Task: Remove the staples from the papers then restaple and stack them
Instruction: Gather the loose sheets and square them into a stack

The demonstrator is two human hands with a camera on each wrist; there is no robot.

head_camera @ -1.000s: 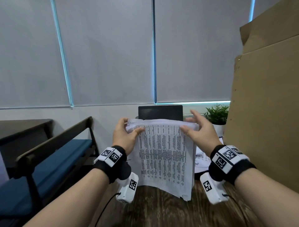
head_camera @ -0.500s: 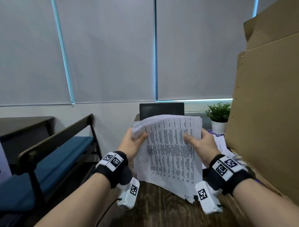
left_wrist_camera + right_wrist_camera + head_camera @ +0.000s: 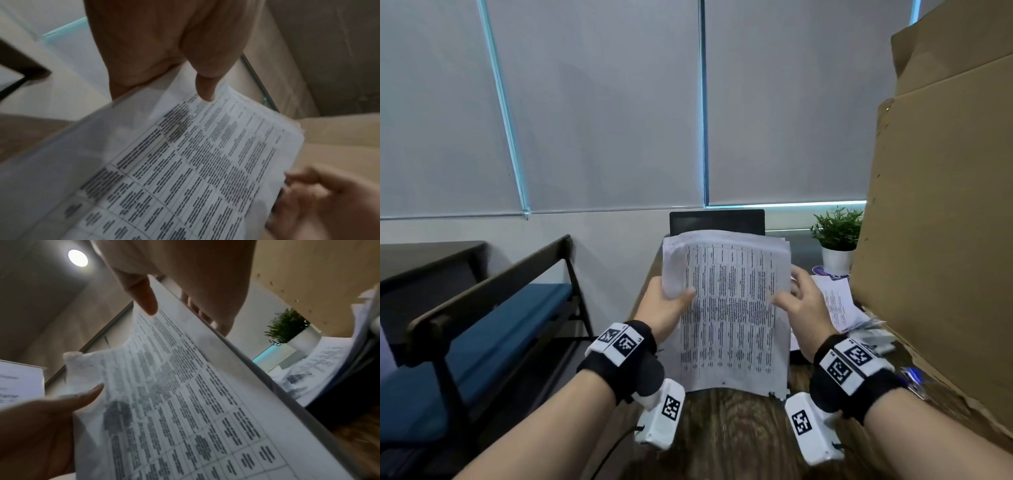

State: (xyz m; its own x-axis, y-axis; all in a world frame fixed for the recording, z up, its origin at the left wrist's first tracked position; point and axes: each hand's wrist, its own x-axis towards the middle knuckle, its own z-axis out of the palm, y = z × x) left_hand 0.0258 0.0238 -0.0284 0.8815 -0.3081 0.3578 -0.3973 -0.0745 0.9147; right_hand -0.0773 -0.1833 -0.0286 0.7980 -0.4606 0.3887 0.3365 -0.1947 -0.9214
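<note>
Both hands up at chest height over the wooden table (image 3: 726, 431), clasping one sheaf of printed papers (image 3: 729, 308) between them: left hand (image 3: 664, 308) wrapped round the sheaf's left edge, thumb laid across the printed face and fingers hidden behind; right hand (image 3: 801, 308) at the right edge, thumb on the face, fingers spread behind the sheets. Held upright, long axis running from table to ceiling, printed side turned toward the wearer, top edge curling back and away, bottom edge just above or on the tabletop, hard to say which. Lines of table text running up the page, so the sheet reads sideways. Upper left corner bent forward under the left thumb, seen crumpled and rough in the right wrist view (image 3: 82, 366); lower right corner frayed. Same grip from the left wrist view: thumb tip (image 3: 205, 91) pressed on the top sheet (image 3: 185, 162), right-hand fingers (image 3: 308, 194) blurred at the far edge. To the right, a tall cardboard box (image 3: 941, 205) standing against the table. On the left, a bench with a blue cushion (image 3: 493, 329). Behind the sheaf, a dark screen (image 3: 717, 222). More loose printed sheets (image 3: 835, 301) lying flat beside the right hand, and a small potted plant (image 3: 837, 236) in a white pot beyond them.
</note>
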